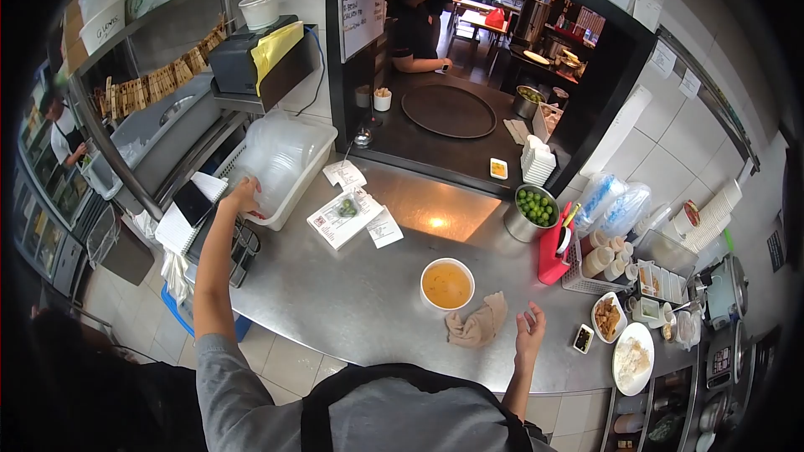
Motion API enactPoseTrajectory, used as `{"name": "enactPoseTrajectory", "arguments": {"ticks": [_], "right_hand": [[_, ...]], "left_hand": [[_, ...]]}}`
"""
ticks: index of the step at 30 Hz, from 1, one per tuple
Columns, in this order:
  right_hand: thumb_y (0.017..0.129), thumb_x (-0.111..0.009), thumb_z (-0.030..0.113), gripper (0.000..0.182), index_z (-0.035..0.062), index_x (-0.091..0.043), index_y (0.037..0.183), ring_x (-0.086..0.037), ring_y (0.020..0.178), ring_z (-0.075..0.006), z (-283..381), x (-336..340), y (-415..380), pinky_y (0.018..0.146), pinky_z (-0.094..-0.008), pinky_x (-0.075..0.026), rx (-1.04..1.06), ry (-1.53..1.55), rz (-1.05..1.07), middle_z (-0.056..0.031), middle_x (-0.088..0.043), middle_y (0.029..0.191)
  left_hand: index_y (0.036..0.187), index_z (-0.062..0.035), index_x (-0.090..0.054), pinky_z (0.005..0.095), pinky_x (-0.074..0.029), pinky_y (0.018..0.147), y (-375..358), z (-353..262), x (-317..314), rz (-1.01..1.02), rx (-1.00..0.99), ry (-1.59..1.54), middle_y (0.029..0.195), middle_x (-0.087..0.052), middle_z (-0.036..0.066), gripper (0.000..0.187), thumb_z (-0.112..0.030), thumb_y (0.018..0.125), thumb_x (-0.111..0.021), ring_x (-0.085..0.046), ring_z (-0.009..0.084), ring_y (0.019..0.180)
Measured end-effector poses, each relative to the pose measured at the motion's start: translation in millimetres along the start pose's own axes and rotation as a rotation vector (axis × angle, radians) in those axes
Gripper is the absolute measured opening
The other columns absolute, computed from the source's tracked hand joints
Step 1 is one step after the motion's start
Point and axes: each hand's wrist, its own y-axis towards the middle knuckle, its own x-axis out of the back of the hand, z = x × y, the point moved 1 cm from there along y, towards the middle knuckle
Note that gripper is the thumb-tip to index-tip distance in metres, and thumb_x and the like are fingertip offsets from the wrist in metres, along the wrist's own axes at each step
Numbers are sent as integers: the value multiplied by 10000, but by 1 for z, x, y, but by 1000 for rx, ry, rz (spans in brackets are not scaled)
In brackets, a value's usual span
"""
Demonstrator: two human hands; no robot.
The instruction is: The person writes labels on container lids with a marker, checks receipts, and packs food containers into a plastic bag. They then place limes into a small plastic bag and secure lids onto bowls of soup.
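Observation:
My left hand [244,197] reaches over the near left rim of a white plastic basket [322,141] holding clear plastic lids [280,159]. Its fingers point down at the basket's edge; whether they grip anything is hidden. My right hand [530,328] is raised over the steel counter with fingers apart and nothing in it. Left of it lies a crumpled beige cloth [477,322], touching or close to a white bowl of orange soup [447,285]. Papers with a small bag of green items [346,208] lie between the basket and the bowl.
A metal pot of green limes [536,208] and a red holder [554,255] stand at the back right. Plates of food [632,358] sit at the right. A black phone [193,203] rests on a notebook at the left. People are beyond the pass window and at far left.

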Motion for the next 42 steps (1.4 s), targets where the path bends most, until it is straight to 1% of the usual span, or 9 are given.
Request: {"name": "enactPoseTrajectory", "arguments": {"ticks": [7,11,18,22,25,26,30,33,42], "right_hand": [[810,-603,49,408,80,-477,1197,-504,1036,-233,-6,0,1,821,-343,-467,13,44,6,-93,-417,1226],[820,-599,71,395,55,-471,1194,-510,1016,-218,-10,2,3,857,-327,-442,108,64,32,-89,-443,1232],[836,-594,85,349,21,-486,1162,-512,994,-188,-11,-2,0,869,-303,-427,27,109,33,-99,-485,1192],[838,-591,83,324,10,-500,1140,-513,967,-171,-5,-3,1,851,-291,-422,17,114,47,-94,-504,1151],[839,-590,90,316,2,-506,1130,-518,930,-159,7,-6,0,826,-275,-419,-35,134,63,-86,-514,1125],[839,-591,94,315,0,-507,1128,-522,914,-155,10,-7,-1,815,-269,-418,-37,130,61,-83,-517,1117],[838,-593,108,314,-2,-509,1120,-532,862,-145,11,-8,-1,783,-261,-421,-18,113,67,-84,-529,1090],[835,-592,101,314,-1,-507,1119,-548,851,-142,13,-9,0,761,-261,-426,-23,98,71,-86,-535,1073],[822,-584,74,322,8,-504,1127,-578,851,-142,23,-7,3,733,-260,-431,-30,131,82,-91,-549,1043]], "left_hand": [[1071,-90,-436,421,-479,805,1,12,-26,-156,66,129,1116,-465,197,430,-4,690,-615,-553,379,962],[1007,-62,-532,370,-517,733,-12,-18,-2,-232,-139,493,1042,-535,140,270,-34,739,-551,-584,295,946],[877,-59,-561,341,-518,709,-18,-17,0,-304,-247,499,915,-588,94,126,-85,761,-518,-602,271,889],[890,-58,-582,334,-507,714,-20,-13,4,-291,-305,482,965,-584,88,152,-99,764,-508,-598,256,886],[946,-61,-599,325,-498,717,-35,-26,21,-600,-516,553,981,-555,74,209,-113,767,-504,-582,231,889],[985,-66,-605,318,-484,738,-33,-23,18,-465,-421,544,971,-526,67,247,-128,769,-503,-561,209,890],[913,-50,-583,334,-457,780,-28,-19,12,-485,-380,432,873,-534,67,244,-69,670,-580,-555,228,866],[845,-53,-548,328,-460,751,-30,-23,21,-492,-477,553,814,-550,62,128,-112,738,-508,-572,226,828],[748,-50,-497,353,-444,771,-31,-41,40,-616,-507,350,818,-555,91,174,-23,605,-592,-561,271,845]]}}
